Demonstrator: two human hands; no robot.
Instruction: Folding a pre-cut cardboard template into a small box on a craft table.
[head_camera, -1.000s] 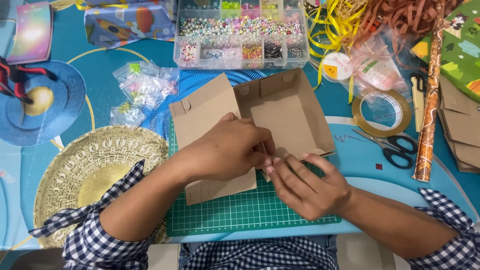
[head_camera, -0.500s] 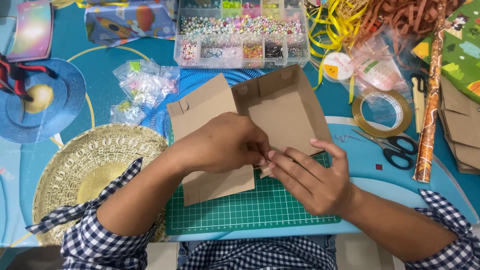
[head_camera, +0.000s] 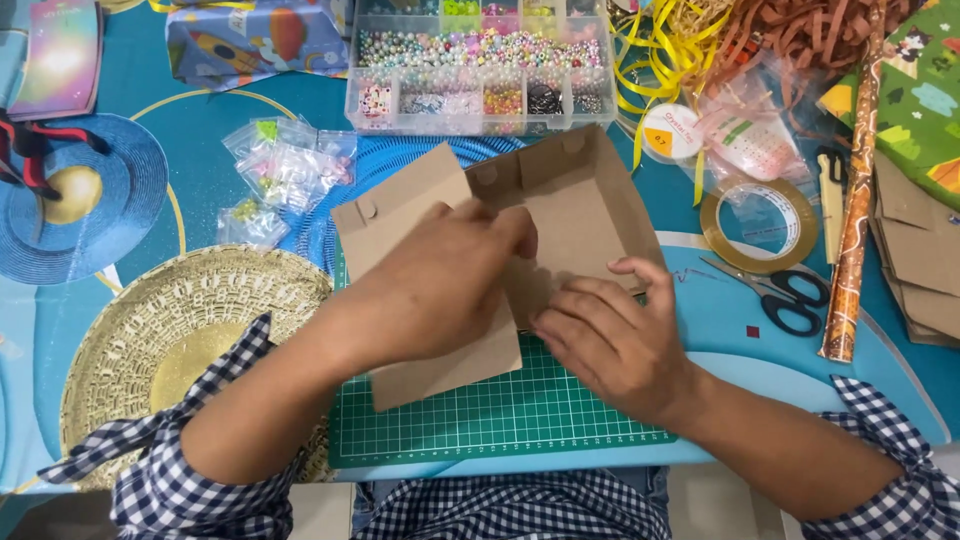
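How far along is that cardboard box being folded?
Done: the box has its far and right walls standing. In hand: the left hand and right hand press at its near corner. Left: the lid flap lies open and flat on the green cutting mat.

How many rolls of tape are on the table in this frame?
2. A white roll of tape lies beside the yellow ribbon, right of the bead box. A larger clear roll of tape lies just above the scissors. Others may be hidden under the ribbon pile.

Head cam, looks steeply down, close over green cutting mat (head_camera: 500, 420); single view.
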